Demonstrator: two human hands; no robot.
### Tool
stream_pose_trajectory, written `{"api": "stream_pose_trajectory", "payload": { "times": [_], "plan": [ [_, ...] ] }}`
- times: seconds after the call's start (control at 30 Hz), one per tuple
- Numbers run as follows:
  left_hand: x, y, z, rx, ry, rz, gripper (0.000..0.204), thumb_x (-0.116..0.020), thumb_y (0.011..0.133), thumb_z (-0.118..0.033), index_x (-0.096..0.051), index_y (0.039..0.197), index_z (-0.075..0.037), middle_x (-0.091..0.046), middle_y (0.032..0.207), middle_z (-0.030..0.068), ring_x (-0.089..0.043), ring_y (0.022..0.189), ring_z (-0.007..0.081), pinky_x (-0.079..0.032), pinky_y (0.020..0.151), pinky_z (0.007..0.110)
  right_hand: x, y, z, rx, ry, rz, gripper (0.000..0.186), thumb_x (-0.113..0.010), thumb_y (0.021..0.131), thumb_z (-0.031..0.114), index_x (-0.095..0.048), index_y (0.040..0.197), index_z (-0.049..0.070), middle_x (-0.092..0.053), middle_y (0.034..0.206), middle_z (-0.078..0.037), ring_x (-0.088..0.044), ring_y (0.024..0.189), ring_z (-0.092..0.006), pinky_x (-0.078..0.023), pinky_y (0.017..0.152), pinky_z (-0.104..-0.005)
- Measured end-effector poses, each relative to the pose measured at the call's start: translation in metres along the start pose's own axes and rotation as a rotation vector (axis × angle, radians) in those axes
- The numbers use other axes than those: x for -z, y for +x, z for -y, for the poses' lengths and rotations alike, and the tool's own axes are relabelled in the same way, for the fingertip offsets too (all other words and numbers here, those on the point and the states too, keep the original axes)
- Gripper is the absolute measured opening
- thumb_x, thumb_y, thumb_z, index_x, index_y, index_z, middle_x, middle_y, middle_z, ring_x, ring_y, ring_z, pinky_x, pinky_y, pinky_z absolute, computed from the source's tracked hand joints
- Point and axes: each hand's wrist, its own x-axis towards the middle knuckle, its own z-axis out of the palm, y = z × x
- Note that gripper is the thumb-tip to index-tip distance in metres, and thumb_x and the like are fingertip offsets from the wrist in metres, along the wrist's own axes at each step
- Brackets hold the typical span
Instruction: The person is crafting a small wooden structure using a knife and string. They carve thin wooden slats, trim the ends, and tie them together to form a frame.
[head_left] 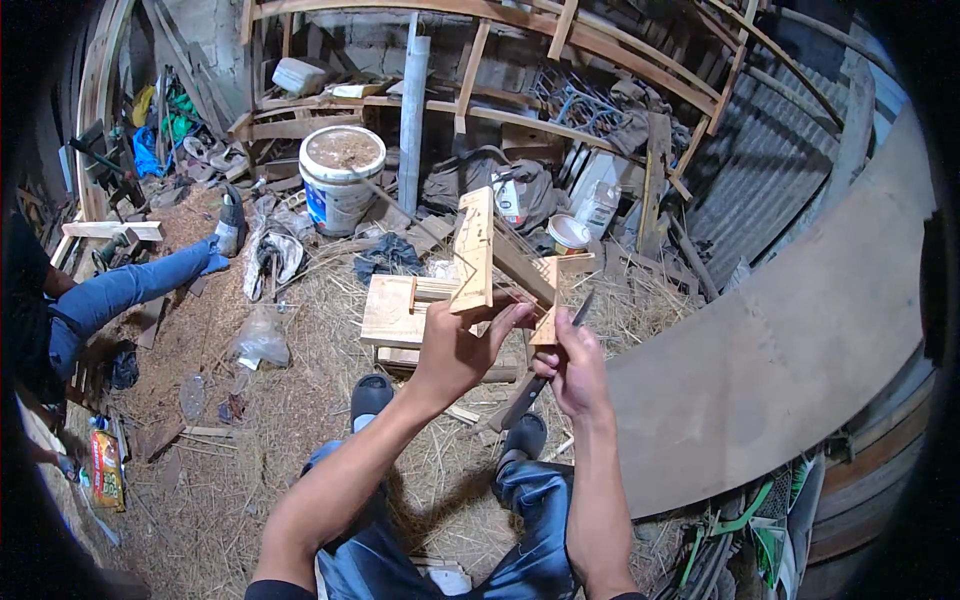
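Observation:
My left hand (pixel 455 350) grips a small frame of pale wooden slats (pixel 474 250) from below, raised in front of me. One slat stands up with dark marks along its face. In my right hand (pixel 578 370) is a knife (pixel 526 398), its dark riveted handle slanting down to the left and a narrow tip showing above the thumb. The right fingers lie close against the short right-hand slat of the frame (pixel 546 328); whether the knife's edge touches the wood I cannot tell. Below and behind the frame sits a low pale wooden block or stool (pixel 388 312).
A large flat board (pixel 760 370) curves along my right side. A white bucket (pixel 342 180) and a grey pipe (pixel 412 125) stand at the back. Another person's jeans-clad leg (pixel 140 298) stretches in from the left. Straw and shavings cover the floor (pixel 290 440).

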Motion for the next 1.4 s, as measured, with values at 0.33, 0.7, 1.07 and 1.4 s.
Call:
{"api": "stream_pose_trajectory", "payload": {
  "times": [0.33, 0.7, 1.07, 1.4],
  "plan": [
    [-0.008, -0.007, 0.012, 0.221, -0.248, -0.032, 0.013, -0.061, 0.085, -0.006, -0.06, 0.092, 0.004, -0.066, 0.081, 0.0096, -0.063, 0.075, 0.0137, -0.051, 0.069, 0.025, -0.002, -0.003, 0.004, -0.018, 0.075, 0.07, 0.029, -0.048, 0.093, 0.026, -0.052, 0.109, 0.002, -0.057, 0.089, -0.004, -0.031, 0.05, -0.0005, -0.027, 0.044, -0.0149],
    [-0.008, -0.006, 0.012, 0.163, -0.122, 0.017, 0.012, -0.06, 0.084, -0.004, -0.061, 0.09, 0.006, -0.066, 0.081, 0.0111, -0.064, 0.072, 0.0147, -0.053, 0.067, 0.026, -0.008, -0.006, 0.011, -0.055, 0.126, 0.073, 0.022, -0.05, 0.092, 0.023, -0.053, 0.103, 0.004, -0.051, 0.074, 0.002, -0.029, 0.047, 0.0001, -0.023, 0.04, -0.0146],
    [-0.011, -0.007, 0.012, 0.134, -0.214, -0.001, 0.011, -0.06, 0.084, -0.001, -0.06, 0.091, 0.007, -0.065, 0.08, 0.0102, -0.064, 0.073, 0.0135, -0.052, 0.066, 0.025, -0.01, -0.008, 0.013, -0.054, 0.098, 0.034, 0.019, -0.051, 0.092, 0.022, -0.054, 0.099, 0.005, -0.048, 0.069, 0.004, -0.03, 0.047, -0.0002, -0.023, 0.04, -0.0146],
    [-0.008, -0.007, 0.011, 0.14, -0.193, 0.026, 0.011, -0.06, 0.084, -0.003, -0.06, 0.091, 0.006, -0.066, 0.079, 0.0095, -0.064, 0.071, 0.0127, -0.052, 0.066, 0.025, -0.01, -0.007, 0.01, -0.054, 0.062, 0.0, 0.017, -0.052, 0.091, 0.022, -0.056, 0.096, 0.006, -0.048, 0.065, 0.005, -0.03, 0.045, 0.0, -0.022, 0.039, -0.0148]
  ]
}}
